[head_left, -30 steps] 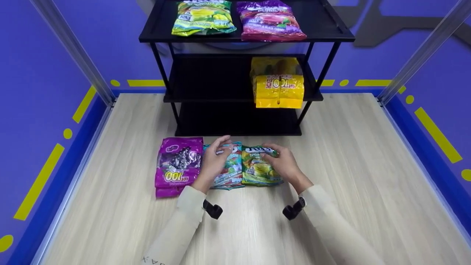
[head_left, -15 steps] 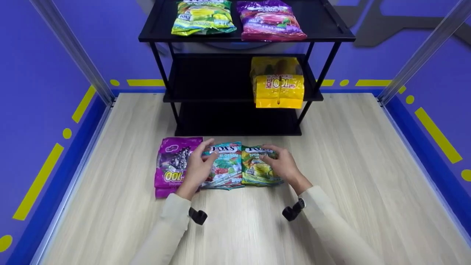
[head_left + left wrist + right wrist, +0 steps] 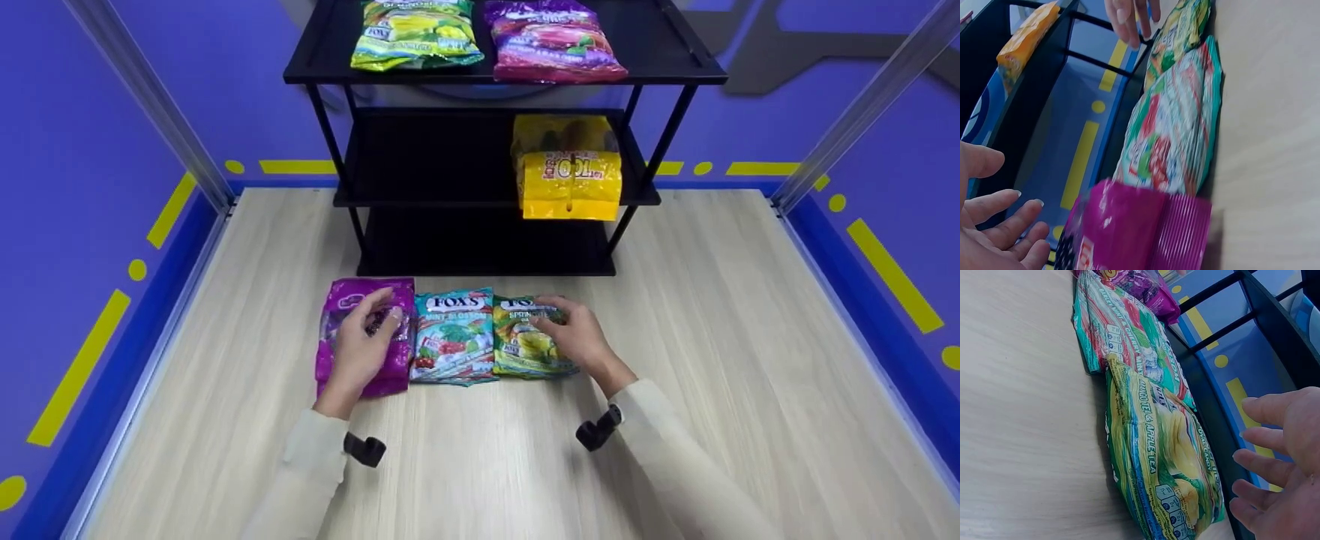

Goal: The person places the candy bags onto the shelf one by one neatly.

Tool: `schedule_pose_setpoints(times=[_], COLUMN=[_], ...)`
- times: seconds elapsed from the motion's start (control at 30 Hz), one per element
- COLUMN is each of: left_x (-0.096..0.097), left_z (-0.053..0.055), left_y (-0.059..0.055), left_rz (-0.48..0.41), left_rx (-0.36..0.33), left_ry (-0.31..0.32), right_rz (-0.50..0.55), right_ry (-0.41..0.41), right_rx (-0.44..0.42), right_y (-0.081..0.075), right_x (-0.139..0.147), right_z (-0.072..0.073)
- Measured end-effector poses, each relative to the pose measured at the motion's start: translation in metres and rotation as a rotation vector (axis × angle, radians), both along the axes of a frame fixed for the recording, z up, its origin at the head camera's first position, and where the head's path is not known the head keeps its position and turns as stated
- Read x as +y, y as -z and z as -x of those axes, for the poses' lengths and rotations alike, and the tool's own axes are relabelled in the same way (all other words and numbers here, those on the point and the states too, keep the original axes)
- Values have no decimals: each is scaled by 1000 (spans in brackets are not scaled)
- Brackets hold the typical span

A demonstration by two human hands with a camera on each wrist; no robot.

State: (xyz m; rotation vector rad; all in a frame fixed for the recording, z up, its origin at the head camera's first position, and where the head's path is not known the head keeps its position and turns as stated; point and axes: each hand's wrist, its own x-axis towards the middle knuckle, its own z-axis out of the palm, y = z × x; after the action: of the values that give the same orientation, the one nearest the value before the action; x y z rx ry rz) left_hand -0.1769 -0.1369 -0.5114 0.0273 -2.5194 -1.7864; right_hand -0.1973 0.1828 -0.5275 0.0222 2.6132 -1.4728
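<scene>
Three candy bags lie side by side on the wooden table. My left hand (image 3: 363,346) is over the purple bag (image 3: 388,379), its fingers relaxed and apart from the bag in the left wrist view (image 3: 999,230). In the middle lies the teal FOX'S bag (image 3: 454,337), printed "Mint Blossom". My right hand (image 3: 581,337) is above the right part of the green-yellow FOX'S bag (image 3: 517,345). The right wrist view has that hand's loosely spread fingers (image 3: 1264,467) beside the bag, holding nothing. Part of the purple bag's window is hidden by my left hand.
Behind the bags stands a black three-tier shelf (image 3: 427,157). Its top tier bears a green-yellow candy bag (image 3: 416,34) and a purple-pink one (image 3: 555,41). A yellow bag (image 3: 571,184) overhangs the middle tier's front edge. Blue walls (image 3: 90,187) enclose the table (image 3: 480,465).
My left hand has moved left, from the teal bag to over the purple bag, uncovering the teal bag. The right hand has stayed in place above the green-yellow bag.
</scene>
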Motion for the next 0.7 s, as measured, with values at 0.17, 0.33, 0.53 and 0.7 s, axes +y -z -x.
schedule_pose_setpoints(times=[0.17,0.33,0.53,0.7], left_x=[-17,-32,-49,-59], left_z=[-2,-2,-3,-3], left_y=[0,1,6,14], left_rz=[2,2,26,32], left_rx=[-1,-7,-13,-82], left_ry=[-27,-72,-118,-153], right_rz=[4,9,27,29], right_ry=[-2,-2,10,17], right_rx=[10,1,-16,-16], right_y=[-1,0,0,2], right_x=[-1,0,0,1], right_z=[-1,-1,0,1])
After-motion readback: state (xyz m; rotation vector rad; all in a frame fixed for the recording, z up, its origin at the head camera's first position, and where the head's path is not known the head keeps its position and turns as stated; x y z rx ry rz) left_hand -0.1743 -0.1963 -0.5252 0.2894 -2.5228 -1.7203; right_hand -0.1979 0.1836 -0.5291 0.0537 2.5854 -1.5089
